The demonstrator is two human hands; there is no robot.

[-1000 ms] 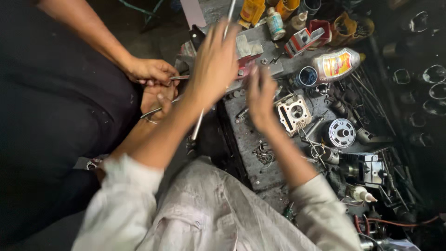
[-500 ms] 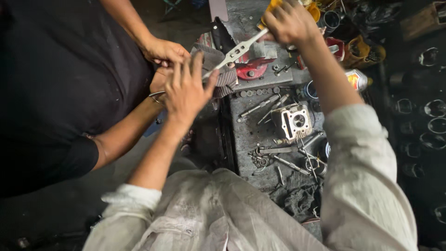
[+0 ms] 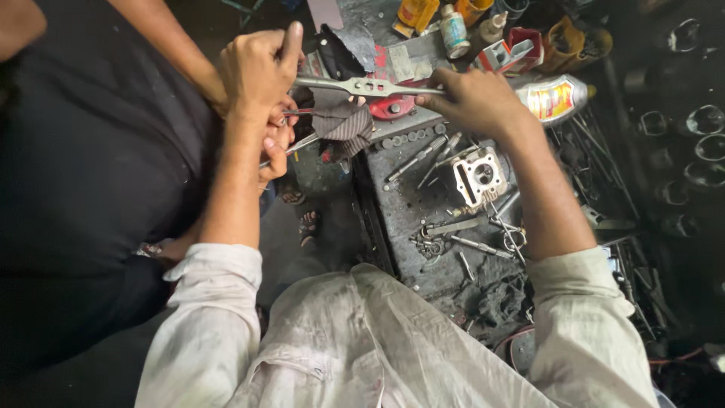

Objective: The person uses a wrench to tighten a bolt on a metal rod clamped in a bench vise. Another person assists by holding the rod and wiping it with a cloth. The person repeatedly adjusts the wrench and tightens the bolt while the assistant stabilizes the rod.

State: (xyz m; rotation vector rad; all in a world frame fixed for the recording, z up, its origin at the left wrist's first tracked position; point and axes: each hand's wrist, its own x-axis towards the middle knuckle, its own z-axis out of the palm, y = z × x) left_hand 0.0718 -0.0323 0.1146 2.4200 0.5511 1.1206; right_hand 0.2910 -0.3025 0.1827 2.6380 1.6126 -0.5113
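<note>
Gripping both ends of a long flat metal tool [image 3: 362, 85], the person had it stretched level over the back of a greasy workbench [image 3: 423, 196]. Left hand [image 3: 257, 68] was closed tight round the left end, index finger sticking up; right hand [image 3: 472, 98] was curled over the right end. Just under the bar sat a striped rag [image 3: 347, 125] and some red part [image 3: 389, 106]. A co-worker's hand [image 3: 278, 140] was tucked right below the left one, holding a thin rod [image 3: 298, 143]. Nearer in on the bench lay a cylinder head [image 3: 478, 175], and an oil bottle [image 3: 555, 98] was lying just beside the right wrist.
</note>
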